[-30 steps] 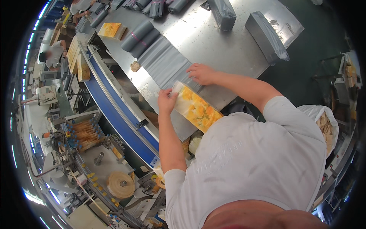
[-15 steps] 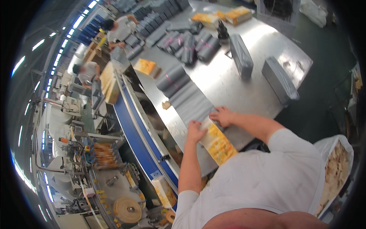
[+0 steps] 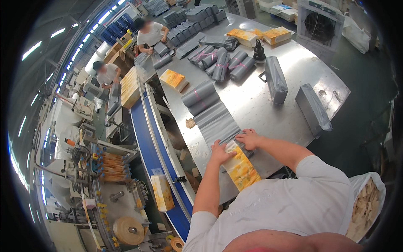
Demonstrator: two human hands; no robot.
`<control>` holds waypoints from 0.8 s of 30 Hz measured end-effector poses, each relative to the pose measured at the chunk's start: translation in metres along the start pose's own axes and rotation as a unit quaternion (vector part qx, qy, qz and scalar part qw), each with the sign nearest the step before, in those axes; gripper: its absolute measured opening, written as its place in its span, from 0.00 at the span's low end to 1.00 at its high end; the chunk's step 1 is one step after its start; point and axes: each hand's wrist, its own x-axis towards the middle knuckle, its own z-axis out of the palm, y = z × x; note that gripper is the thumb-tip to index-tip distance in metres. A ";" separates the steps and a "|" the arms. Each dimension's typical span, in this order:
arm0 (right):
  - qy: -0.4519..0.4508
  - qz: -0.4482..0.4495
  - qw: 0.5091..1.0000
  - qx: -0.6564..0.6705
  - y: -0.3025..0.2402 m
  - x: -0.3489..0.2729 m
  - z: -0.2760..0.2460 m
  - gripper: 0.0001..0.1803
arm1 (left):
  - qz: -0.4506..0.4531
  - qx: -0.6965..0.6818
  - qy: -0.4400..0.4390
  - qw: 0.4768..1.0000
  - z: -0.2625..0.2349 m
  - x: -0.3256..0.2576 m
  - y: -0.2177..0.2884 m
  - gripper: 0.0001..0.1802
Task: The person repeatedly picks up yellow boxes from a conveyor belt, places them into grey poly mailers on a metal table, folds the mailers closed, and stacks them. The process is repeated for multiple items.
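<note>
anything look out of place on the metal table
Yes, a crumpled brown scrap lies loose on the metal table, left of the flat gray plastic. It seems odd, like stray litter beside neatly laid plastic.

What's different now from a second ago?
The yellow flowered pack on the blue belt has moved forward along it. The left hand is still on another flowered pack, and the right hand is still on the grey plastic.
</note>
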 end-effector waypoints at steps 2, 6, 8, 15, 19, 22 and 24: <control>0.005 0.007 0.999 0.036 -0.001 0.003 -0.003 0.44 | -0.006 -0.007 -0.010 1.000 -0.005 0.000 0.005 0.47; 0.056 -0.008 0.989 0.138 -0.009 0.003 -0.012 0.46 | -0.009 0.024 -0.021 0.999 -0.009 0.002 0.008 0.45; 0.067 -0.039 0.986 0.151 -0.009 -0.002 -0.018 0.47 | -0.009 0.033 0.010 0.999 -0.008 0.003 0.014 0.46; 0.137 -0.131 0.979 0.073 -0.030 -0.047 -0.004 0.43 | -0.096 -0.195 0.281 0.935 0.065 -0.011 -0.012 0.49; 0.196 -0.102 0.937 0.270 0.004 -0.037 0.032 0.31 | 0.050 -0.054 0.289 0.954 0.103 -0.053 -0.013 0.46; 0.340 -0.010 0.885 0.317 -0.002 -0.018 0.041 0.19 | 0.062 -0.114 0.271 0.954 0.116 -0.062 -0.024 0.40; 0.321 0.018 0.916 0.239 -0.018 -0.006 0.034 0.14 | 0.030 -0.328 0.283 0.901 0.112 -0.061 -0.064 0.36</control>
